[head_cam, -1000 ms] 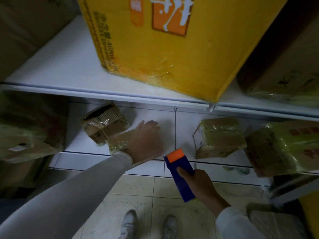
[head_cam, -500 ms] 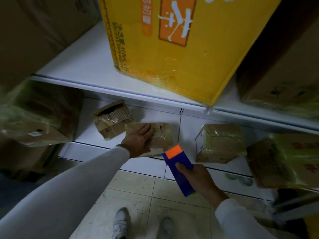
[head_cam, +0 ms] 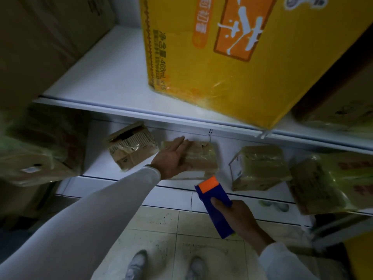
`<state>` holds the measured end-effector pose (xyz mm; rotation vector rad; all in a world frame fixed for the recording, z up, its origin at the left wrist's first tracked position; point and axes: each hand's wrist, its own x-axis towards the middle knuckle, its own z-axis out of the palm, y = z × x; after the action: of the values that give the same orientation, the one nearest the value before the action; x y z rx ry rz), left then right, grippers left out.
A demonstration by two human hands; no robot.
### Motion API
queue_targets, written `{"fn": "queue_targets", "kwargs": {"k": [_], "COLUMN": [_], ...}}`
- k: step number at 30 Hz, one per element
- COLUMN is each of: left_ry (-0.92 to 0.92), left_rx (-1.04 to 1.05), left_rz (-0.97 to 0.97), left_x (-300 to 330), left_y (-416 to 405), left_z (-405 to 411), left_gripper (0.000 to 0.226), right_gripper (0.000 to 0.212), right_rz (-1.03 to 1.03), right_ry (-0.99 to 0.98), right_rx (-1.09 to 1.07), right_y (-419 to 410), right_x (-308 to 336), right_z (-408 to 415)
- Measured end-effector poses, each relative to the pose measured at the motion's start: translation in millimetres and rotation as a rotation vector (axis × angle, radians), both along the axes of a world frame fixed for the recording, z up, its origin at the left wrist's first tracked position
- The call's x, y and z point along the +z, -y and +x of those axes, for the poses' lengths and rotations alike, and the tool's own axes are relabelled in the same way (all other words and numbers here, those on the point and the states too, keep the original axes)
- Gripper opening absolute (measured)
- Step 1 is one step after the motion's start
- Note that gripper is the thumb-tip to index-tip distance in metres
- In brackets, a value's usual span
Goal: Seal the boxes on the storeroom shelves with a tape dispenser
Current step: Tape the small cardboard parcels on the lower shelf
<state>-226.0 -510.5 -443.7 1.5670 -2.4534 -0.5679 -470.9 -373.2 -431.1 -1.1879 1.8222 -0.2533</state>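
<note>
Head view. The yellow carton (head_cam: 232, 63) on the upper shelf (head_cam: 105, 77) reads "468mL×15" along its near-left edge. The left hand (head_cam: 171, 158), fingers straight, rests flat on a small brown box (head_cam: 198, 160) on the lower shelf (head_cam: 96, 158). The right hand (head_cam: 240, 217) grips a blue tape dispenser (head_cam: 214, 207) with an orange tip, near the box. A torn open box (head_cam: 131, 148) lies left; a film-wrapped box (head_cam: 260, 168) right.

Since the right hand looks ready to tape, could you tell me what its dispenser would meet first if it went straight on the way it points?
Probably the small brown box under the left hand: the dispenser in the right hand has its orange end aimed at the box's near edge. Depth is unclear.
</note>
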Motion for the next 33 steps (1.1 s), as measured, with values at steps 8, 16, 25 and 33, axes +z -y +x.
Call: {"fn": "queue_targets", "kwargs": {"k": [8,16,25,33], "left_ry": [0.049,0.109,0.163,0.366], "left_rx": [0.196,0.263,0.337,0.124], "left_rz": [-0.139,0.226,0.113,0.068], "left_x": [15,0,-6,-5], "left_y": [3,10,-11,-32], "left_z": [143,208,207,217], "left_gripper": [0.089,0.097,0.060,0.052], "right_gripper": [0.058,0.055,0.048,0.055], "right_rz": [-0.056,-0.129,-0.084,-0.023], "right_ry": [0.041,0.101,0.099,0.166], "right_rx": [-0.077,-0.126,-0.175,-0.086], "right_y": [-3,-25,-52,-40], "right_x": [15,22,18,8], "right_z": [82,148,142,137]}}
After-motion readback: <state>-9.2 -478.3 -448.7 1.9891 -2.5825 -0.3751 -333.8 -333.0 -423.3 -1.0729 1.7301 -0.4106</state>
